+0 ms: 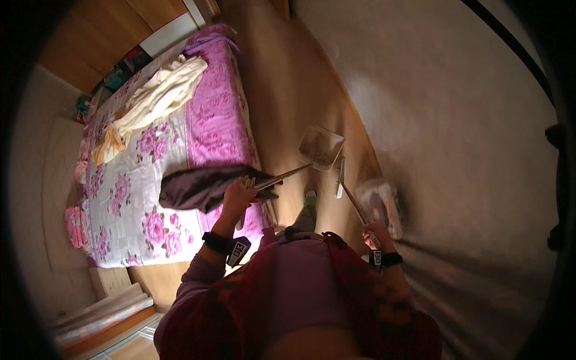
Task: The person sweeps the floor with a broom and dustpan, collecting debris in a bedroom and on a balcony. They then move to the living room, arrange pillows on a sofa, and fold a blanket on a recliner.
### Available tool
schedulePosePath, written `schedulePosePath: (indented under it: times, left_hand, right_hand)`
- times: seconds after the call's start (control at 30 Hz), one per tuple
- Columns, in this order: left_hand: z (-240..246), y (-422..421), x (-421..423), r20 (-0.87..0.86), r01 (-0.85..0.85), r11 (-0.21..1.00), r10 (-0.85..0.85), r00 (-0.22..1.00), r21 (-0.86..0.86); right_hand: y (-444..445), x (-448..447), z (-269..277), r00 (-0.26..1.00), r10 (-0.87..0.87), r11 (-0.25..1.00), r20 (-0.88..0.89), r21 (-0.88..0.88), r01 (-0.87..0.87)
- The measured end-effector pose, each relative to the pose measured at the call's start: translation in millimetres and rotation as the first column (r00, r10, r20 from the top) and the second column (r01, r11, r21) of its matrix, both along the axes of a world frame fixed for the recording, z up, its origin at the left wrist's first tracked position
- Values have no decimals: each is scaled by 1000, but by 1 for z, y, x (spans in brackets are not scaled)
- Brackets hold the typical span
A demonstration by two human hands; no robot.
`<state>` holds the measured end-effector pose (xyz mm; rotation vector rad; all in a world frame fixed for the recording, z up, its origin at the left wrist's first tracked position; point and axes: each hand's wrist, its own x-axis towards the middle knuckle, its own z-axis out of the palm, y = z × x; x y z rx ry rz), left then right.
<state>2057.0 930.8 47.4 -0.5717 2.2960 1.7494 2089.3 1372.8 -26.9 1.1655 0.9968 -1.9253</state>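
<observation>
My left hand (240,196) is closed around the upper part of a long-handled dustpan (321,147), beside the bed. The pale pan is low over the wooden floor, and dark specks show inside it. In my right hand (378,236) is the handle of a broom (340,177), whose bristle head lies close to the right edge of the pan. I cannot tell whether the two touch. Behind my left hand, a dark brown cloth (202,186) lies over the bed's edge.
A bed with a pink and white floral cover (216,130) stands left, bearing a cream garment (164,94). A clear plastic bag (380,204) with contents lies by the wall (441,135) at right. Curtains (108,315) hang lower left.
</observation>
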Motion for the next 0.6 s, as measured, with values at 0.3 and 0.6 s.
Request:
schedulePosePath:
  times: [0.3, 0.6]
  left_hand:
    - [2, -36, -248, 172, -222, 925, 175, 969, 309]
    - [5, -49, -487, 235, -346, 907, 291, 927, 239]
  right_hand:
    - [0, -279, -6, 981, 149, 988, -125, 67, -141]
    - [-44, -609, -7, 842, 506, 844, -186, 310, -438]
